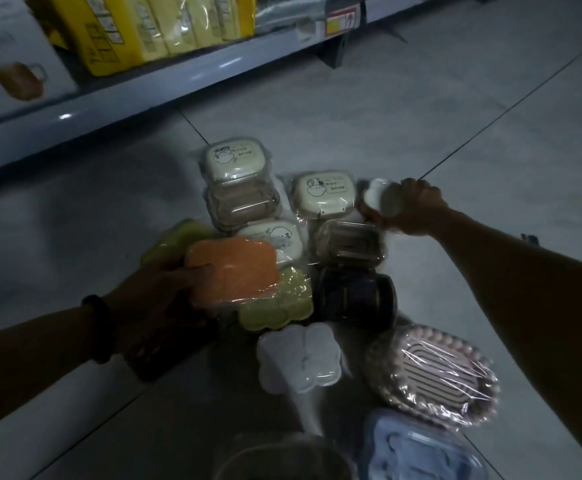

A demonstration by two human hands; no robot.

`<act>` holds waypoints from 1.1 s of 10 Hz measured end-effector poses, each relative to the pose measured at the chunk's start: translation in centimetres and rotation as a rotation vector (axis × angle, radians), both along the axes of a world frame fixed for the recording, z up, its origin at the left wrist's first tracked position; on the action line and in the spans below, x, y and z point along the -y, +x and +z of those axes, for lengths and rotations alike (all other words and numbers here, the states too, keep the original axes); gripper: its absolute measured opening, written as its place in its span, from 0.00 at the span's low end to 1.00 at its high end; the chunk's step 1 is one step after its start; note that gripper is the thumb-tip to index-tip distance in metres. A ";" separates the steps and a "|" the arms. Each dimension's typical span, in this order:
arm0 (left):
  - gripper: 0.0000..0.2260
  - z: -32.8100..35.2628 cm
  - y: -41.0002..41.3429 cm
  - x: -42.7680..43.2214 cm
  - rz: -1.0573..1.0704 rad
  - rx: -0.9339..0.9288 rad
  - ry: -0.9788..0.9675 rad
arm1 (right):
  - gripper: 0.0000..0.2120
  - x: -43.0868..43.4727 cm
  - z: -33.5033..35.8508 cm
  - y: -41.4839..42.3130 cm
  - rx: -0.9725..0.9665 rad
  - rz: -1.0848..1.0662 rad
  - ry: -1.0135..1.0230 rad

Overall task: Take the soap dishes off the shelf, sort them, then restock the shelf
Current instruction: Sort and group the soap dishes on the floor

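A heap of plastic-wrapped soap dishes lies on the grey tiled floor (421, 98) in front of a low shelf (144, 88). The left hand (164, 299), a dark band (99, 329) on its wrist, is closed on an orange dish (234, 268), thumb pressed on its top; a green dish (175, 240) shows just behind it, and whether the fingers hold that too cannot be told. The right hand (417, 211) is wrapped around a white dish (383, 197), blurred, at the right edge of the heap. Between the hands sit three cream lidded dishes with a line-drawn cartoon and a few lines of small writing on each lid — too small to read: one (234, 159) stacked on a clear brown dish (242, 204), one (322, 194) beside the right hand, one (275, 239) partly under the orange dish. Another clear brown dish (350, 242) lies below the second cream one, with a dark dish (357, 296) nearer still. A yellow-green scalloped dish (275, 303) touches the orange one; a white flower-shaped dish (300, 358), a pink beaded oval dish (435, 372) and a blue dish (417, 452) lie closest to the camera. On the shelf stand yellow packs (151, 26) with blurred print, a white box (12, 64) picturing a brown mug, and a red and yellow price tag (341, 20), illegible.
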State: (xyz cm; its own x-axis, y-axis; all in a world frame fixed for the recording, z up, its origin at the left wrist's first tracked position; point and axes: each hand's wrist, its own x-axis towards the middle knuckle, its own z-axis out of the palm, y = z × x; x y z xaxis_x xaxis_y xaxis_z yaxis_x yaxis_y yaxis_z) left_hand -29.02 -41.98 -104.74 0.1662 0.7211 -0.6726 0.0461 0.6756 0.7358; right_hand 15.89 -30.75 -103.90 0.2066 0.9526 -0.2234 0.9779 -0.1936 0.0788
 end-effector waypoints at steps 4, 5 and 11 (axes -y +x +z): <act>0.06 6.5 1.8 1.5 -0.122 -0.079 0.004 | 0.43 8.9 10.4 -5.2 -0.306 0.066 0.327; 0.06 7.5 2.2 1.4 -0.134 -0.038 0.020 | 0.50 14.3 13.3 -8.8 -0.402 0.166 0.192; 0.16 8.9 1.8 4.6 -0.101 -0.032 -0.054 | 0.58 22.5 5.7 -15.4 -0.263 0.606 -0.261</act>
